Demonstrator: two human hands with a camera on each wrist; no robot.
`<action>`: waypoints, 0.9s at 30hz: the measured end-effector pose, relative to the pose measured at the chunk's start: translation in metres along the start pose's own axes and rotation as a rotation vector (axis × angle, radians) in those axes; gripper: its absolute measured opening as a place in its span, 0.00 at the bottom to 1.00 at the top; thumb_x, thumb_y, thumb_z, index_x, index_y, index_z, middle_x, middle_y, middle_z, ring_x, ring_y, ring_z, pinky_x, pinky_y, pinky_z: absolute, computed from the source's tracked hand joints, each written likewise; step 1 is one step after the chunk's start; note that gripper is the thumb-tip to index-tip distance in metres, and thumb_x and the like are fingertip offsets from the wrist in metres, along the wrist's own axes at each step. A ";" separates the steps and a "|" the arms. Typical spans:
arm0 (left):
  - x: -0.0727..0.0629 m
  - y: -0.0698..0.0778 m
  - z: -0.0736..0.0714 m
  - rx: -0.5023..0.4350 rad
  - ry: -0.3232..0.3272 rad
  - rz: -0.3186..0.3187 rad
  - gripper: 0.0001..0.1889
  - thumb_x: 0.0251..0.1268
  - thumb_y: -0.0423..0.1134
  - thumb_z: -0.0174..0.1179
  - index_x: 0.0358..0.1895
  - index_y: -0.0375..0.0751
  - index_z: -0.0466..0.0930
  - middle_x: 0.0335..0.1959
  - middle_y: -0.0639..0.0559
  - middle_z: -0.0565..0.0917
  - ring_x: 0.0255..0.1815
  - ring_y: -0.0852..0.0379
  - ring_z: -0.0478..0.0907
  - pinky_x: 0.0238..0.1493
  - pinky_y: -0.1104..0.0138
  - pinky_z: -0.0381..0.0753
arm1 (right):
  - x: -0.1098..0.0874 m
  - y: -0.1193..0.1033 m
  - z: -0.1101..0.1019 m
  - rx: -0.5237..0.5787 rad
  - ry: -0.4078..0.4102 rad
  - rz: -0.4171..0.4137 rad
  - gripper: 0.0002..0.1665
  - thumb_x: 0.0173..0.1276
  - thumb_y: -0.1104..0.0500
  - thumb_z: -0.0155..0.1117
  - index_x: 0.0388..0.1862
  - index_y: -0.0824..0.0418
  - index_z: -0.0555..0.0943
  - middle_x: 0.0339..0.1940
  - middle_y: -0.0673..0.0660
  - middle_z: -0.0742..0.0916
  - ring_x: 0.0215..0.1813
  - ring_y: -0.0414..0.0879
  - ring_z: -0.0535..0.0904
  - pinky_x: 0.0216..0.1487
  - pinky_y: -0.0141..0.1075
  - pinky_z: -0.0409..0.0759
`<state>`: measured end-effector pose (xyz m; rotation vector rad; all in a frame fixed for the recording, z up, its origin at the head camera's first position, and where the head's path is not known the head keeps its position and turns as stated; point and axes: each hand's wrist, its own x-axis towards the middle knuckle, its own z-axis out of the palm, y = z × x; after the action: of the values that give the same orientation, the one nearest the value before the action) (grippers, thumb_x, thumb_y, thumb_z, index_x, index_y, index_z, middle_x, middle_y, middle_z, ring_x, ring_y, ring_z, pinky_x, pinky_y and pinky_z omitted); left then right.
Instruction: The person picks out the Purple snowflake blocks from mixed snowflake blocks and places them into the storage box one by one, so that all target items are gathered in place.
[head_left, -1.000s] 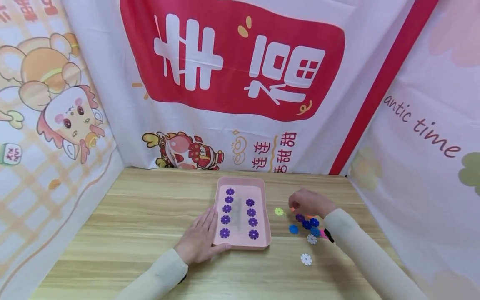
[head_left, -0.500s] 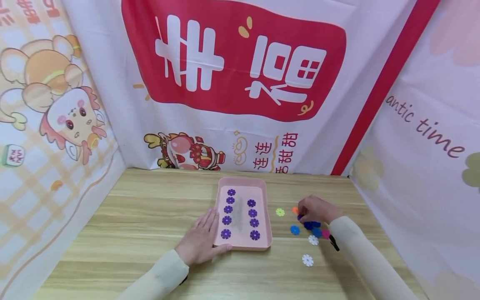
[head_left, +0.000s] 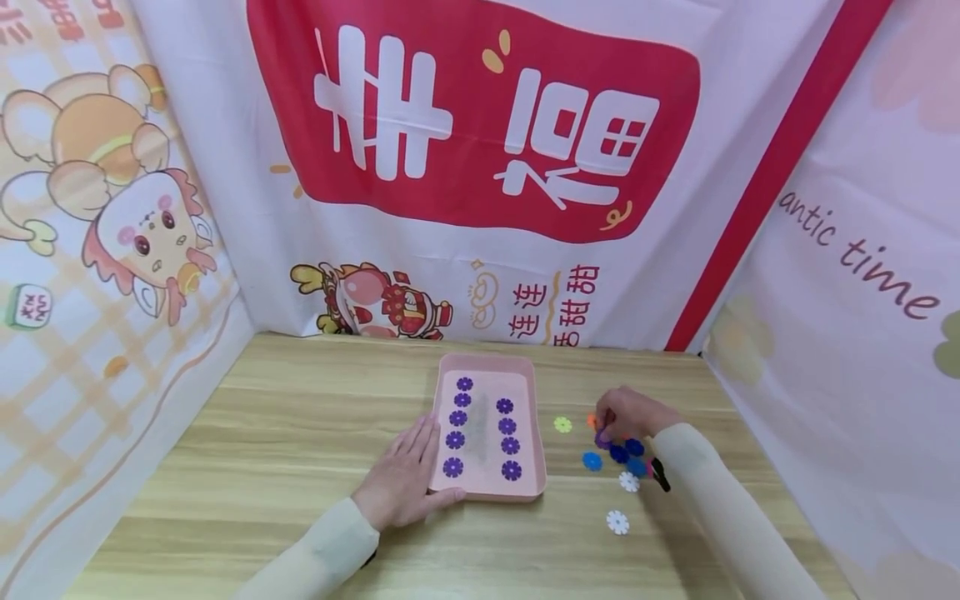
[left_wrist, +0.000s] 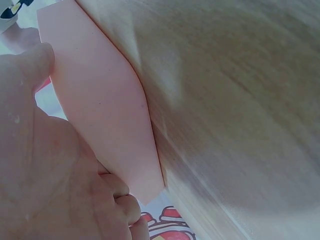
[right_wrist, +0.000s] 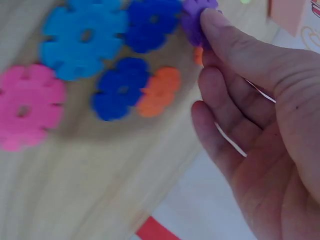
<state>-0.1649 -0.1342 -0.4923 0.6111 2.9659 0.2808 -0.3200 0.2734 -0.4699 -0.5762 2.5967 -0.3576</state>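
Note:
In the head view, a pink tray (head_left: 483,429) holds two columns of purple snowflake discs (head_left: 457,417). My left hand (head_left: 401,482) rests along its left side, fingers extended over the edge and thumb at the near corner. The tray's outer wall (left_wrist: 102,100) fills the left wrist view beside the palm. Right of the tray, my right hand (head_left: 636,413) pinches a purple snowflake disc (right_wrist: 192,22) between thumb and index finger. Close by lie dark blue discs (right_wrist: 122,87), a light blue disc (right_wrist: 85,37), an orange disc (right_wrist: 160,92) and a pink disc (right_wrist: 32,106).
A yellow-green disc (head_left: 562,425) lies between the tray and the right hand, with another light blue disc (head_left: 592,461) nearer. Two white discs (head_left: 617,522) are lower right. The wooden table (head_left: 300,433) meets printed cloth (head_left: 465,275) at its back and sides.
My right hand has moved slightly right onto the loose discs and now pinches a purple one, which has tilted up. The left hand has stayed on the tray.

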 end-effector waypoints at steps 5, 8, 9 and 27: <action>-0.001 -0.001 0.001 0.018 -0.016 -0.002 0.58 0.72 0.78 0.47 0.84 0.28 0.50 0.87 0.33 0.48 0.89 0.35 0.48 0.88 0.45 0.53 | 0.004 -0.013 -0.014 -0.044 -0.014 -0.053 0.08 0.70 0.65 0.73 0.30 0.56 0.87 0.29 0.48 0.87 0.32 0.42 0.79 0.37 0.34 0.82; -0.001 0.000 0.001 0.022 -0.020 0.000 0.58 0.72 0.78 0.46 0.84 0.28 0.50 0.88 0.33 0.48 0.89 0.35 0.48 0.88 0.46 0.53 | 0.010 -0.023 -0.026 -0.085 0.010 -0.097 0.08 0.72 0.65 0.70 0.31 0.56 0.87 0.28 0.48 0.87 0.32 0.41 0.78 0.38 0.33 0.81; -0.001 0.000 0.001 0.023 -0.021 0.000 0.58 0.72 0.78 0.46 0.84 0.28 0.50 0.88 0.33 0.48 0.89 0.35 0.48 0.88 0.46 0.53 | 0.012 -0.028 -0.030 -0.090 0.017 -0.119 0.07 0.72 0.65 0.70 0.32 0.57 0.87 0.29 0.48 0.87 0.32 0.41 0.78 0.38 0.33 0.82; 0.000 0.000 -0.001 0.025 -0.009 -0.006 0.57 0.73 0.76 0.48 0.84 0.28 0.50 0.88 0.33 0.48 0.89 0.35 0.48 0.88 0.45 0.52 | 0.083 -0.125 -0.063 -0.270 0.115 -0.249 0.03 0.74 0.59 0.70 0.39 0.56 0.87 0.35 0.48 0.88 0.39 0.41 0.82 0.46 0.35 0.85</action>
<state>-0.1650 -0.1339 -0.4914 0.6039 2.9666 0.2402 -0.3755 0.1358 -0.4042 -1.0046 2.7082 -0.1192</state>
